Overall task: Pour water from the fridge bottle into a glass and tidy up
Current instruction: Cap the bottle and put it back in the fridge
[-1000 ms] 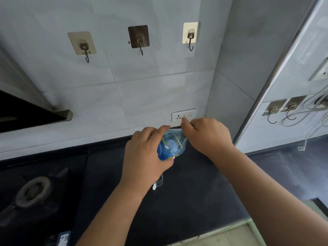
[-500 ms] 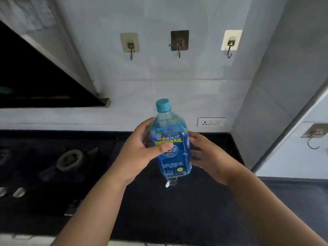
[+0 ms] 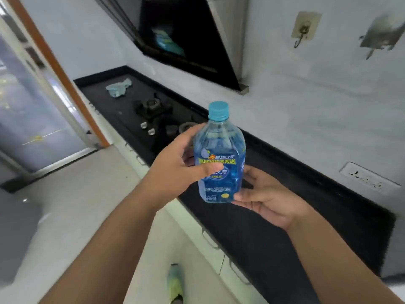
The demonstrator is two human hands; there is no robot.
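Water bottle (image 3: 219, 159) upright, held mid-air above the near edge of the black worktop (image 3: 274, 227); blue cap (image 3: 218, 110) on. Left hand (image 3: 179, 170): grip wrapped round the label, thumb across its front. Right hand (image 3: 269, 199): fingers loosely curled at the base, thumb touching its lower edge at 5 o'clock. No glass in view. Gas hob (image 3: 153, 110) at 10 o'clock of the bottle, crumpled cloth (image 3: 118, 87) beyond it. Judgement: capped bottle suggests pouring is done, though not confirmable; return to fridge remains.
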